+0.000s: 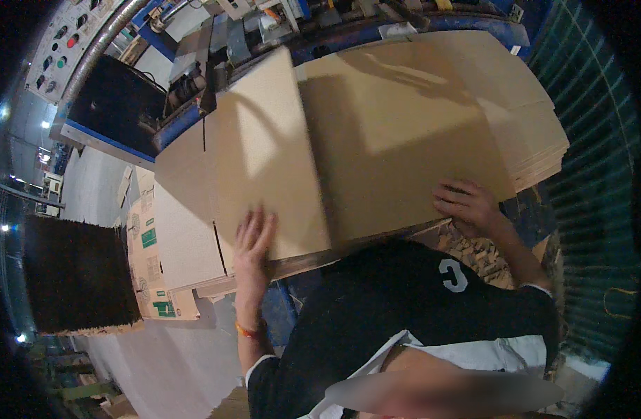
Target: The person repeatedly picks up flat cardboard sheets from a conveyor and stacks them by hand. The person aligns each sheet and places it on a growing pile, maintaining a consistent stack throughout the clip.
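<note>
A large brown cardboard sheet (404, 146) lies in front of me on a stack of cardboard. At its left a narrower cardboard panel (271, 153) stands slightly raised, its right edge casting a dark shadow. My left hand (254, 241) rests on the lower part of this panel, fingers spread and slightly blurred. At the sheet's near right edge is my right hand (470, 206), fingers over the top and thumb below the edge. The hidden thumb tip leaves the firmness of that hold unclear.
Blue-framed machinery (320, 52) runs along the far side. A control panel (69, 45) with buttons stands at upper left. Printed cardboard (153, 265) and a dark stack (79, 272) are at left. A green corrugated barrier (593, 188) closes the right; cardboard scraps (481, 255) lie below.
</note>
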Demonstrator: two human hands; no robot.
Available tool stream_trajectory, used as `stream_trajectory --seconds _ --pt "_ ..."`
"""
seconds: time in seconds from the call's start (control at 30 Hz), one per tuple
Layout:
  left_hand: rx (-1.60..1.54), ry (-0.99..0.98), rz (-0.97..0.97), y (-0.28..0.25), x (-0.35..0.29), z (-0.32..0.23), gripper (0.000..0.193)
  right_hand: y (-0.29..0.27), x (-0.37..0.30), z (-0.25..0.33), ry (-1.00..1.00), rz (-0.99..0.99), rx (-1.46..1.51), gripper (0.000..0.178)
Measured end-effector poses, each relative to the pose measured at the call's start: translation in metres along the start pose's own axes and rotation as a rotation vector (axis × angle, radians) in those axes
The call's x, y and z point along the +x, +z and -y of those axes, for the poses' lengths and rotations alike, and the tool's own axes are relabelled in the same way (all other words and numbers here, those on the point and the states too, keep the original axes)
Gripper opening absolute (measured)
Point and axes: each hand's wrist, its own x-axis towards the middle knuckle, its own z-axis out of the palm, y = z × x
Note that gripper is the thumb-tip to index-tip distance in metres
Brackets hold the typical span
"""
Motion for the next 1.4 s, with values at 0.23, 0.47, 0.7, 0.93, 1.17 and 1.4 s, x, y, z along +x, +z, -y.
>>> stream_trajectory --seconds 0.23,0.47,0.7,0.93,1.17,1.4 --pt "0.209 0.069 0.081 0.008 0.018 -0.001 0.048 0.004 0.011 -0.027 -0.027 0.087 -0.011 0.049" --pt "0.111 0.159 -0.042 0.010 0.059 0.027 0.056 -0.001 0.043 -0.094 0.261 0.252 -0.061 0.078" --pt "0.000 0.208 -0.242 0.031 0.161 0.079 0.058 0.016 0.119 -0.155 0.352 0.274 -0.098 0.077" --pt "0.277 -0.034 -0.372 0.063 0.243 0.101 0.065 0.033 0.168 -0.181 0.570 0.215 -0.239 0.053" --pt "0.092 -0.155 -0.437 0.021 0.162 0.114 0.066 0.008 0.090 -0.149 0.755 0.047 -0.253 0.054" --pt "0.175 -0.973 -0.763 0.023 -0.033 0.176 0.065 -0.014 -0.076 -0.137 1.570 -0.215 -0.584 0.075"
